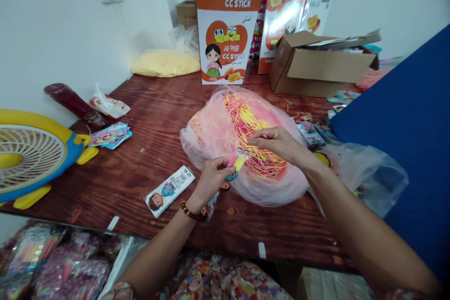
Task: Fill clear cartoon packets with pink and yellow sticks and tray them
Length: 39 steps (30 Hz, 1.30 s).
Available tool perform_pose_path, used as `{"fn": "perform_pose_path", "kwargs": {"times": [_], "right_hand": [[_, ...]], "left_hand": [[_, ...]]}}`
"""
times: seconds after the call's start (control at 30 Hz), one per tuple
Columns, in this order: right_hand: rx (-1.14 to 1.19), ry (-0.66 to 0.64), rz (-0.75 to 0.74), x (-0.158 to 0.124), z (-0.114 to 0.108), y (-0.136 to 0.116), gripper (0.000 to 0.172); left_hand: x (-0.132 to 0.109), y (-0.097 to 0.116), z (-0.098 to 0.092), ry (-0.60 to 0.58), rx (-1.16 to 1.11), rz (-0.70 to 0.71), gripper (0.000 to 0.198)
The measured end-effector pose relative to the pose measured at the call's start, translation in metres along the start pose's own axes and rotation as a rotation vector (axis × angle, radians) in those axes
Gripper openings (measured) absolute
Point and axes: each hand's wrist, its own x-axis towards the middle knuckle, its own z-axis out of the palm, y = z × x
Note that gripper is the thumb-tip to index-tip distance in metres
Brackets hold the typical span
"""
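Observation:
My left hand [214, 176] is closed around a small printed packet [240, 161] with pink and yellow sticks showing in it. The packet is tilted, its upper end over the edge of a clear plastic bag [213, 126]. Loose thin pink and yellow sticks [262, 119] fill that bag, which lies wide open. Above the sticks, my right hand [277, 143] has its fingers pinched together. A tiny pink bit shows at them, too small to name. To the left of my left hand lies a stack of flat printed packets [169, 191] with a cartoon face.
A yellow and blue fan [33, 154] stands at the left, near a dark red bottle [72, 103] and a tissue pack [110, 105]. Behind the bag are a tall CC Stick box [228, 23] and an open cardboard box [316, 72]. A blue panel [404, 150] borders the right.

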Motion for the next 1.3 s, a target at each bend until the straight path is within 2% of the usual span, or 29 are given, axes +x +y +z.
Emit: {"fn": "perform_pose_path", "kwargs": {"times": [0.23,0.4,0.57,0.9,1.07,1.23,1.3], "right_hand": [[-0.026,-0.034,0.004,-0.013,0.009,0.004,0.026],[-0.056,-0.134,0.047,-0.01,0.006,0.01,0.035],[-0.072,-0.174,0.025,-0.006,0.004,0.018,0.021],[0.017,0.003,0.014,-0.009,0.03,0.027,0.016],[0.146,0.149,0.065,-0.008,0.037,0.025,0.016],[0.41,0.402,0.017,-0.008,0.021,0.016,0.017],[0.509,0.465,-0.02,-0.009,0.012,0.013,0.016]], "left_hand": [[-0.001,0.001,0.003,0.001,0.014,-0.004,0.016],[-0.001,-0.001,0.004,-0.032,0.068,0.031,0.014],[0.001,-0.002,0.006,-0.056,0.098,0.032,0.015],[0.006,-0.003,0.001,-0.076,0.287,0.088,0.023],[0.008,-0.01,-0.002,-0.098,0.049,-0.015,0.014],[0.003,-0.005,-0.006,-0.11,-0.244,-0.178,0.027],[0.0,-0.002,-0.007,-0.117,-0.34,-0.239,0.033]]}}
